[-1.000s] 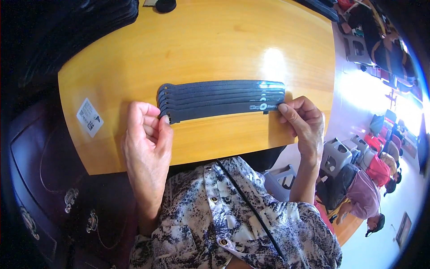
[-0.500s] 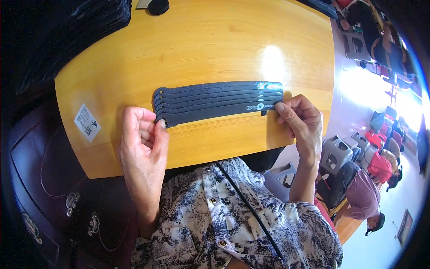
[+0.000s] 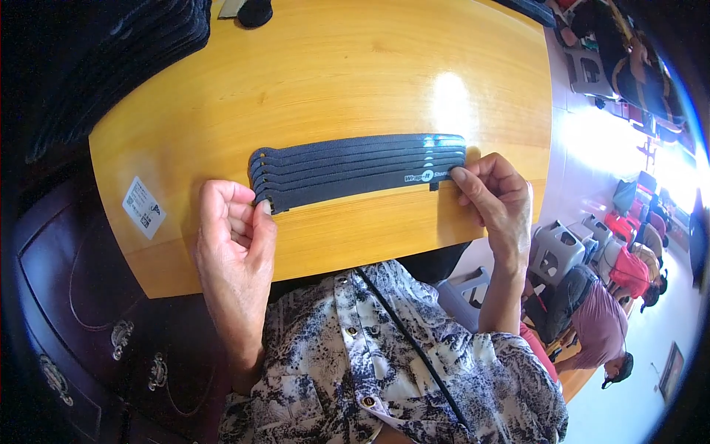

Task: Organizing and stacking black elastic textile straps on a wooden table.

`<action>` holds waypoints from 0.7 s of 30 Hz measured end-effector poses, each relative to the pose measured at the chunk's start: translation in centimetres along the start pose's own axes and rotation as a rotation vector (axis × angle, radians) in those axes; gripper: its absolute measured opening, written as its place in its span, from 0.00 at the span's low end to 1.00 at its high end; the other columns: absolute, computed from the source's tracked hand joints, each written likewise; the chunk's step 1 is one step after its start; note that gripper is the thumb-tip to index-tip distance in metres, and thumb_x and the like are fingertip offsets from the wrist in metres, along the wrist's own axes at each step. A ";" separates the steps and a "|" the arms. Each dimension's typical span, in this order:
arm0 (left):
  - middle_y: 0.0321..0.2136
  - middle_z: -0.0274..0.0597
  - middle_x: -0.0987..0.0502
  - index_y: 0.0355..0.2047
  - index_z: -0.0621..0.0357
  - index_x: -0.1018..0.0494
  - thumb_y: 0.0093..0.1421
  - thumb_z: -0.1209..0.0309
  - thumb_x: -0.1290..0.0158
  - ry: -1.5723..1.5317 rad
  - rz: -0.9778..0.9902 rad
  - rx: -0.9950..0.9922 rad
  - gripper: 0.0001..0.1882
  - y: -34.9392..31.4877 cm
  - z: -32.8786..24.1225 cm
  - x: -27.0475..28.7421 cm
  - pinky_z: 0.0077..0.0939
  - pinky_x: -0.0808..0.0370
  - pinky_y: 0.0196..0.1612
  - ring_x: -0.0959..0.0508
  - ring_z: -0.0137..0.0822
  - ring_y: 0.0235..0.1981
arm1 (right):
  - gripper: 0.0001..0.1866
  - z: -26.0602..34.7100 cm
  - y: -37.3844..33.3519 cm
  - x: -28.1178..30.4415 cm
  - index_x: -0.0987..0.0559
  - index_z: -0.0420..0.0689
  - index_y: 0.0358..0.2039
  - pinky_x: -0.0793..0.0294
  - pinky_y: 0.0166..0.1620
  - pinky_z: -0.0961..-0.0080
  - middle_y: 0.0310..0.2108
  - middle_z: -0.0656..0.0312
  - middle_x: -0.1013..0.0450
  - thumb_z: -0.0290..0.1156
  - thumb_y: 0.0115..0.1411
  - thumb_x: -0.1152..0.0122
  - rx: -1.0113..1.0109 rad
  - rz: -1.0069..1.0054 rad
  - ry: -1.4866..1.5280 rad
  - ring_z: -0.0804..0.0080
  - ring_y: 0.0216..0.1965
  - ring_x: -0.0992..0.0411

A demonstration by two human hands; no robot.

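A flat row of several black fabric straps (image 3: 347, 166) lies across the wooden table (image 3: 333, 81) before me, the straps lined up edge to edge. Each has a small slotted loop at its left end, and pale printing marks the right part. My left hand (image 3: 240, 237) pinches the near left corner of the straps between thumb and fingers. At the opposite end, my right hand (image 3: 499, 200) grips the near right corner, thumb on top. A small black tab sticks out from the near edge close to my right hand.
At the far left is a stack of black fabric pieces (image 3: 126, 66). A round black item (image 3: 255, 12) lies at the table's far edge. A white label (image 3: 144, 207) is stuck on the left. Dark drawers (image 3: 81, 325) stand lower left; grey stools (image 3: 558, 251) and seated people (image 3: 599, 318) are at right.
The straps have shifted very slightly left in the picture. Both hands keep their hold on the two ends.
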State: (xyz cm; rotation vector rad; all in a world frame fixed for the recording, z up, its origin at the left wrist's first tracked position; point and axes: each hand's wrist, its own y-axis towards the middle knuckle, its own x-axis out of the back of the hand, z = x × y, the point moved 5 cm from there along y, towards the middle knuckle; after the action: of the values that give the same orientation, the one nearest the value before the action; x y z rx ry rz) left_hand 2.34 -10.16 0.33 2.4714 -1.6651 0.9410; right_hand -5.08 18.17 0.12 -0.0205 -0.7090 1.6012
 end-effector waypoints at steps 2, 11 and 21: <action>0.21 0.34 0.31 0.33 0.61 0.35 0.56 0.83 0.47 -0.001 0.000 -0.005 0.08 0.0 0.0 0.1 0.18 0.32 0.25 0.33 0.22 0.19 | 0.08 0.0 0.0 -0.1 0.25 0.44 0.27 0.47 0.16 0.92 0.16 0.71 0.30 0.32 0.58 0.35 0.017 -0.012 -0.012 0.92 0.14 0.39; 0.20 0.32 0.33 0.38 0.61 0.35 0.56 0.84 0.47 -0.074 0.049 0.048 0.11 0.5 0.3 0.7 0.16 0.35 0.24 0.35 0.20 0.20 | 0.12 0.8 1.4 0.4 0.30 0.45 0.26 0.44 0.14 0.89 0.15 0.70 0.31 0.30 0.56 0.33 -0.069 0.094 -0.045 0.89 0.14 0.37; 0.17 0.36 0.33 0.37 0.61 0.34 0.58 0.79 0.45 -0.131 0.069 -0.041 0.10 1.0 2.1 0.1 0.23 0.33 0.22 0.33 0.25 0.18 | 0.09 0.2 1.4 -0.1 0.26 0.45 0.28 0.43 0.16 0.90 0.17 0.71 0.31 0.31 0.57 0.34 -0.030 0.087 -0.044 0.89 0.15 0.35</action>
State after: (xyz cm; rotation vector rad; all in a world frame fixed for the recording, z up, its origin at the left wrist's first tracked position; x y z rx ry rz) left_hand 2.53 -11.39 -1.58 2.5145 -1.7992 0.7571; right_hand -6.35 18.06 -0.36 -0.0385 -0.7753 1.6788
